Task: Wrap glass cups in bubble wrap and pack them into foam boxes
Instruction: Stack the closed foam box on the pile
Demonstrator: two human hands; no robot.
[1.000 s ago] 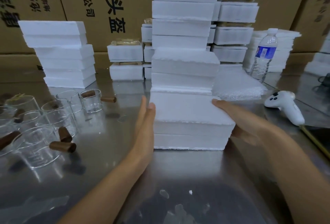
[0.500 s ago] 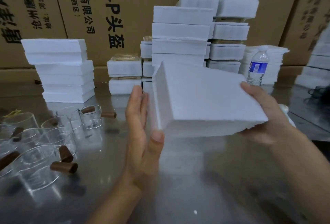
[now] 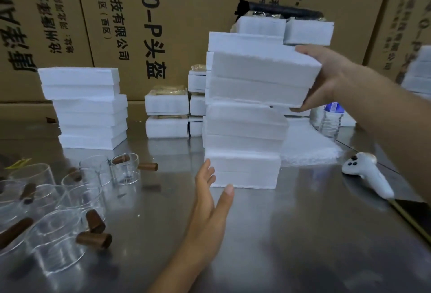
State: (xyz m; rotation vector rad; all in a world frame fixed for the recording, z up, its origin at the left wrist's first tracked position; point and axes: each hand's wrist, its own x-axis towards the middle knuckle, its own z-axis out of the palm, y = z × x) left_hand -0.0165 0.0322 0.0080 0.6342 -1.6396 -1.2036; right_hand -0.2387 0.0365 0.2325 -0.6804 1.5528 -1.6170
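Once left hand let go, foam box in right hand.

Entry 1: left hand, bare. Fingers and left thumb in view, with a short rounded nail at the thumb tip. Behind the fingers, wrist and left forearm are bare to the lower frame edge.

Entry 2: right hand, bare. Right thumb and fingertips show, outlines slightly blurred. Behind the fingers, wrist and right forearm are bare, widening toward the right frame edge.
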